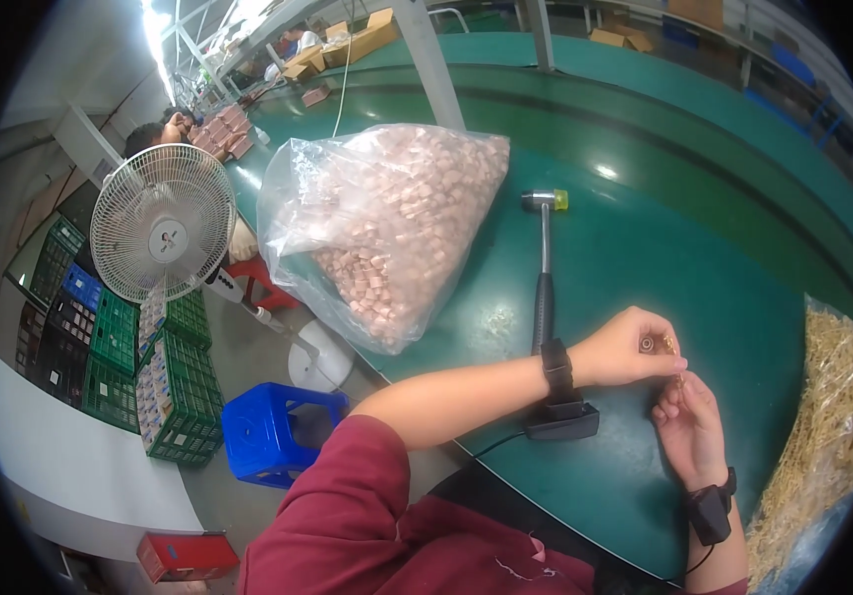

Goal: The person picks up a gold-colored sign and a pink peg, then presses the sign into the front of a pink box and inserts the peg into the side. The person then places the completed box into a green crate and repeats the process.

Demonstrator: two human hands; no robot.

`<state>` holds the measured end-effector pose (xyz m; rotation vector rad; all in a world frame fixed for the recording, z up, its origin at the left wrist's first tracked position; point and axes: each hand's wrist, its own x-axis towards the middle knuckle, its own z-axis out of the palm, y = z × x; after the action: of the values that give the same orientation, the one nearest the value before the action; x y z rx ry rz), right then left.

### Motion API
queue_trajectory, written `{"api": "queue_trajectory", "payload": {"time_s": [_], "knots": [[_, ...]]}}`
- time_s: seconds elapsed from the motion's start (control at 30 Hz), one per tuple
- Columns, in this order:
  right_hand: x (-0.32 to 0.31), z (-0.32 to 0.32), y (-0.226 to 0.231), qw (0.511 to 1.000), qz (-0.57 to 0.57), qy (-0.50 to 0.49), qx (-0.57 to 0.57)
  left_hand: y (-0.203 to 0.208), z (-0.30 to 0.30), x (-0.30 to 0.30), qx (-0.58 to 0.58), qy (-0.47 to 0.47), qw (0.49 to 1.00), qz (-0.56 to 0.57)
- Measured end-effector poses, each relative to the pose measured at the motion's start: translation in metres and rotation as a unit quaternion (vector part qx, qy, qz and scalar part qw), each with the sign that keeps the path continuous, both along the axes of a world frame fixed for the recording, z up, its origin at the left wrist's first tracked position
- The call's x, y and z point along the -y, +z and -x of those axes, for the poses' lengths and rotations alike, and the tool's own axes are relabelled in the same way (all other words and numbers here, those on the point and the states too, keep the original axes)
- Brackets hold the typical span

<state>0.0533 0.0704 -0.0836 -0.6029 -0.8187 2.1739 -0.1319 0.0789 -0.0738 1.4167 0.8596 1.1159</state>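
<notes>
The small gold-coloured piece [671, 344] I hold looks metallic; the green tabletop [610, 268] is smooth, glossy; my maroon sleeve [342, 481] is matt cloth.

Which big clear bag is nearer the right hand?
The bag of golden pieces, right of the right hand; the bag of pinkish pieces lies farther off, leftward.

A small gold-coloured piece [680, 381] sits pinched between the hands [629, 349] [690, 421].

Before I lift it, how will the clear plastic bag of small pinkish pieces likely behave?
The clear plastic bag looks floppy, since its film is wrinkled and slack. It may be heavy, being filled with many small pinkish pieces. Those pieces look loose, so they would probably shift.
</notes>
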Motion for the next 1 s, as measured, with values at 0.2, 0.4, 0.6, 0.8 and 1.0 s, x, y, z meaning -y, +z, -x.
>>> {"api": "queue_trajectory", "payload": {"time_s": [0.2, 0.4, 0.6, 0.8, 1.0], "knots": [[0.0037, 0.0023, -0.0019, 1.0, 0.01, -0.008, 0.015, -0.0015, 0.0019, 0.0027, -0.002, -0.002, 1.0, -0.004], [0.0039, 0.006, 0.004, 1.0, 0.002, -0.007, 0.019, 0.0044, 0.0051, 0.0037, -0.012, 0.01, 1.0, -0.004], [0.0037, 0.0043, 0.0064, 1.0, -0.002, -0.012, 0.022, 0.0044, 0.0009, 0.0034, -0.014, 0.014, 1.0, -0.01], [0.0054, 0.0037, 0.0025, 1.0, 0.024, -0.016, 0.009, -0.0003, -0.0001, 0.0027, 0.009, 0.011, 0.999, 0.032], [0.0053, 0.0067, 0.0004, 0.999, 0.025, -0.017, 0.01, -0.0005, 0.0037, 0.0022, 0.015, 0.019, 0.998, 0.066]]}}
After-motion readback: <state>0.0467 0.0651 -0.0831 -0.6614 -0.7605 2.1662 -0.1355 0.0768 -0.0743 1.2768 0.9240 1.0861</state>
